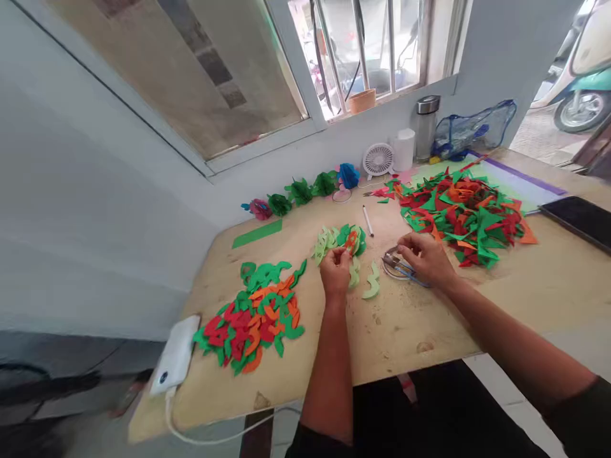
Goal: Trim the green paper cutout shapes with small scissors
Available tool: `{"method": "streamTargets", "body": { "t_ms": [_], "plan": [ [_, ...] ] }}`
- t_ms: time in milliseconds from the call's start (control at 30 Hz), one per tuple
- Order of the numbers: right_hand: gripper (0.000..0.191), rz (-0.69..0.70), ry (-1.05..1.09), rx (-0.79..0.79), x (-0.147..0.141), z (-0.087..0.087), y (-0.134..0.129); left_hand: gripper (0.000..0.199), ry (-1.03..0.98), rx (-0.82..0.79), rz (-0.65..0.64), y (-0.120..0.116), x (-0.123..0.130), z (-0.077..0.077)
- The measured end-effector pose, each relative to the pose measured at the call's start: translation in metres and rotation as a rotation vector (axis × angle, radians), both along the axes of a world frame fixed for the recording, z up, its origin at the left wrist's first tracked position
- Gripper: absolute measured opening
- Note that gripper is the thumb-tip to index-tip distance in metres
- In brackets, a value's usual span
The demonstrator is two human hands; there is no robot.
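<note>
My left hand (337, 270) is closed in a pinch on a small orange paper piece (351, 241), beside green paper pieces (359, 236) and pale green ones (324, 242). My right hand (424, 256) has its fingers together over a coil of wire (392, 262) with a small metal part and a blue strand; what the fingertips hold is too small to tell. Between the hands lies a wavy pale green piece (372, 282). A white pen (368, 221) rests farther back.
Cut red, orange and green pieces (252, 318) lie at left, a larger pile (468, 213) at right. Paper flowers (300, 192), a fan (379, 160) and a bottle (426, 127) line the wall. A power bank (176, 353) and a phone (580, 219) sit near the edges.
</note>
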State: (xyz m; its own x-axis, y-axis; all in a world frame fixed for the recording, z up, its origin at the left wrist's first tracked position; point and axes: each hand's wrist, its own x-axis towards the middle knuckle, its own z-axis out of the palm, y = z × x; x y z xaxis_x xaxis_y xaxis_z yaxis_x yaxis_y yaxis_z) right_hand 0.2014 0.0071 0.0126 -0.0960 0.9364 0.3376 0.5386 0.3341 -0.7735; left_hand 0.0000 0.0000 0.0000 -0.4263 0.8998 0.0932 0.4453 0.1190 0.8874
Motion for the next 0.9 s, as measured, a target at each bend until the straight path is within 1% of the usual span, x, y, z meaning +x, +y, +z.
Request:
{"method": "streamTargets", "body": {
  "t_ms": [100, 200, 333, 567, 767, 900],
  "plan": [
    [0.014, 0.020, 0.008, 0.011, 0.000, 0.001, -0.001, 0.018, 0.257, -0.109, 0.008, -0.008, -0.002, -0.001],
    [0.014, 0.027, 0.019, 0.017, 0.000, 0.002, -0.001, 0.018, 0.486, -0.189, -0.004, -0.015, 0.001, -0.002],
    [0.015, 0.026, 0.034, 0.008, 0.001, 0.001, 0.000, 0.020, 0.655, -0.215, -0.038, -0.021, 0.010, -0.003],
    [0.014, 0.029, 0.017, 0.001, 0.001, -0.002, 0.002, 0.016, 0.737, -0.181, -0.030, -0.026, 0.017, -0.007],
    [0.013, 0.021, 0.034, -0.007, 0.001, -0.002, 0.002, 0.016, 0.739, -0.139, -0.010, -0.027, 0.018, -0.016],
    [0.014, 0.010, 0.039, -0.013, 0.000, -0.001, 0.001, 0.014, 0.717, -0.111, -0.010, -0.027, 0.019, -0.018]
  ]
}}
